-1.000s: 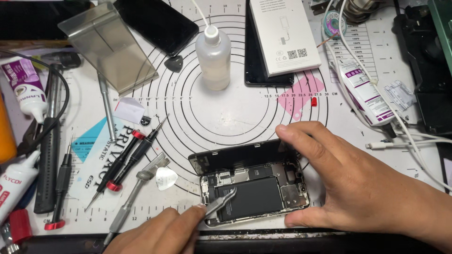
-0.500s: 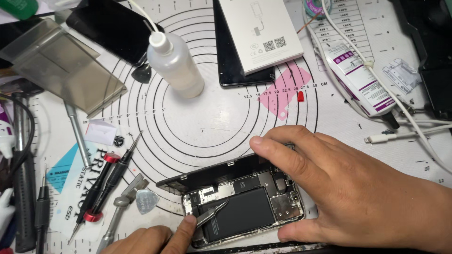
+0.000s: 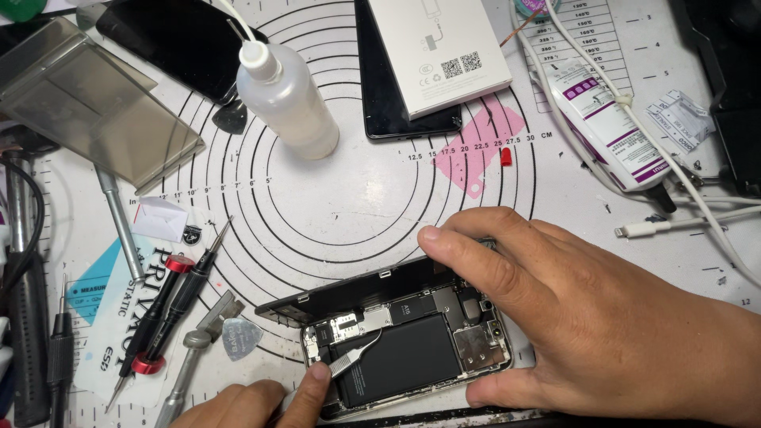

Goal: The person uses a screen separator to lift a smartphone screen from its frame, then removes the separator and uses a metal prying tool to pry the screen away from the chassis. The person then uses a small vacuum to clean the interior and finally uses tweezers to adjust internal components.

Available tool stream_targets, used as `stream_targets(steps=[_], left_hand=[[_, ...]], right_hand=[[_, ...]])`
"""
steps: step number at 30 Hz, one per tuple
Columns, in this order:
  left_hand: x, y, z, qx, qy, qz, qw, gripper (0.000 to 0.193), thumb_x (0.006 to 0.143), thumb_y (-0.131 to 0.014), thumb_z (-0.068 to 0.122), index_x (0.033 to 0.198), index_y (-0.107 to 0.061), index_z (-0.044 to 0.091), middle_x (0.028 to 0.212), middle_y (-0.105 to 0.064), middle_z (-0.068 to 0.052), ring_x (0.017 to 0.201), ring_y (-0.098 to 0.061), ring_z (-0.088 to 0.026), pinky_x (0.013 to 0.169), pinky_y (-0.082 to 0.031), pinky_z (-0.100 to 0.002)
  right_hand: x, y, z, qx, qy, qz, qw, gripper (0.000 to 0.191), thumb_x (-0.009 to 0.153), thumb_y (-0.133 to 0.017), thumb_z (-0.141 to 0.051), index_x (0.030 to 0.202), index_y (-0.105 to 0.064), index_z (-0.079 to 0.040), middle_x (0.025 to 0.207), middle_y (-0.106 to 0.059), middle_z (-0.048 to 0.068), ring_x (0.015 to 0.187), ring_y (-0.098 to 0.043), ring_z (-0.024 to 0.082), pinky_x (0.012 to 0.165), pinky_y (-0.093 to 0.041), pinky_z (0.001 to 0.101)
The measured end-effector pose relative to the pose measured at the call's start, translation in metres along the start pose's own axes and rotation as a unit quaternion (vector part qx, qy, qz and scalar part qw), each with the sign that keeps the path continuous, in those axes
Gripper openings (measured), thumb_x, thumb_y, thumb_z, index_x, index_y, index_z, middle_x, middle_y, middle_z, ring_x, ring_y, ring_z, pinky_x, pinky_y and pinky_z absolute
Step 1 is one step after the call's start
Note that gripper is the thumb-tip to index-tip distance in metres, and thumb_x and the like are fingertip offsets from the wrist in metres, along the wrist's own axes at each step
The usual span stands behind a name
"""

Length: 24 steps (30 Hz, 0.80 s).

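An opened smartphone (image 3: 404, 349) lies near the mat's front edge, its black battery and metal shields exposed and its dark screen panel (image 3: 349, 293) tilted up along the far side. My right hand (image 3: 587, 317) grips the phone's right end, fingers over the top edge and thumb at the bottom corner. My left hand (image 3: 261, 400) comes in from the bottom edge and pinches metal tweezers (image 3: 353, 357). The tweezer tips rest inside the phone by the battery's top left corner.
A white work mat (image 3: 349, 198) with black rings covers the bench. On it stand a clear squeeze bottle (image 3: 285, 99), a white box (image 3: 440, 47) on a dark phone, red-ringed screwdrivers (image 3: 170, 305), a grey pick (image 3: 238, 337), a glass plate (image 3: 95, 107), a glue tube (image 3: 610, 131) and white cables (image 3: 674, 222).
The view has shifted closer to the phone. My left hand has slid the tweezers further into the phone. My right hand keeps its hold on the phone's right end.
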State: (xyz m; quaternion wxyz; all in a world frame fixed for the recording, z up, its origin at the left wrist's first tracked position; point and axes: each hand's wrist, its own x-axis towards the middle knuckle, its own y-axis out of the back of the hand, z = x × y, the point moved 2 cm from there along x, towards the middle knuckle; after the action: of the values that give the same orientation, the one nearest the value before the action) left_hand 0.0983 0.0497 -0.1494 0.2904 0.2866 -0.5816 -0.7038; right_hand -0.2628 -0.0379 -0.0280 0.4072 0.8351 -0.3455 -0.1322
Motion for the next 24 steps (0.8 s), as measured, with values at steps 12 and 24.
stream_targets(steps=[12, 24], left_hand=[[0.004, 0.006, 0.001, 0.015, -0.001, 0.040, 0.999, 0.044, 0.091, -0.071, 0.031, 0.134, -0.071, 0.026, 0.074, -0.068, -0.006, 0.052, -0.063, -0.010, 0.041, -0.052, -0.031], [-0.011, -0.027, 0.002, 0.000, 0.090, -0.018, 0.996, 0.034, 0.092, -0.067, 0.037, 0.122, -0.077, 0.025, 0.068, -0.069, -0.005, 0.051, -0.066, -0.015, 0.040, -0.050, -0.035]], right_hand=[[0.000, 0.001, -0.001, -0.006, 0.005, 0.005, 1.000, 0.117, 0.074, -0.088, -0.052, 0.158, -0.023, -0.002, 0.143, -0.042, 0.030, 0.120, -0.060, 0.038, 0.090, -0.057, 0.0434], [-0.001, 0.000, 0.000, -0.014, -0.005, 0.002, 1.000, 0.115, 0.077, -0.086, -0.055, 0.159, -0.023, -0.004, 0.146, -0.041, 0.031, 0.123, -0.058, 0.039, 0.090, -0.056, 0.0437]])
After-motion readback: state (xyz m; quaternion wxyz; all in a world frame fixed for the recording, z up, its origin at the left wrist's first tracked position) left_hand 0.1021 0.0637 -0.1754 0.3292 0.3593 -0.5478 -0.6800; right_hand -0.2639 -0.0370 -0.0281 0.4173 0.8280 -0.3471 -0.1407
